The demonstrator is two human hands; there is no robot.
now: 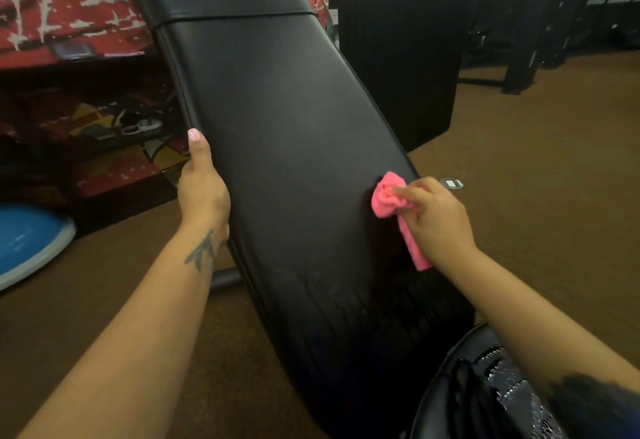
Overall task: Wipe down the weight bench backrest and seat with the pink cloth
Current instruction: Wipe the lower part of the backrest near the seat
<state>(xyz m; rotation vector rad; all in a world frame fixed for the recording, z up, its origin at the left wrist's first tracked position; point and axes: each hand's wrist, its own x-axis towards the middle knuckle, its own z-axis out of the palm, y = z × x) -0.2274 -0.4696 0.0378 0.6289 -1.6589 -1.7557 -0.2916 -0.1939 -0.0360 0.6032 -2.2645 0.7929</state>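
Observation:
The black padded backrest (277,119) of the weight bench slopes up and away from me through the middle of the view. Wet streaks run down its lower part. My left hand (202,185) grips the backrest's left edge, thumb lying along the rim. My right hand (438,220) holds the bunched pink cloth (389,196) and presses it against the backrest near its right edge, with a strip of cloth hanging below the palm. The black seat (460,397) shows at the bottom right, partly behind my right forearm.
A tall black ribbed bin (398,43) stands right behind the bench. A red wall with peeling paint (62,5) and low shelves of clutter lie to the left. A blue disc (27,241) rests on the brown floor (554,161) at the left.

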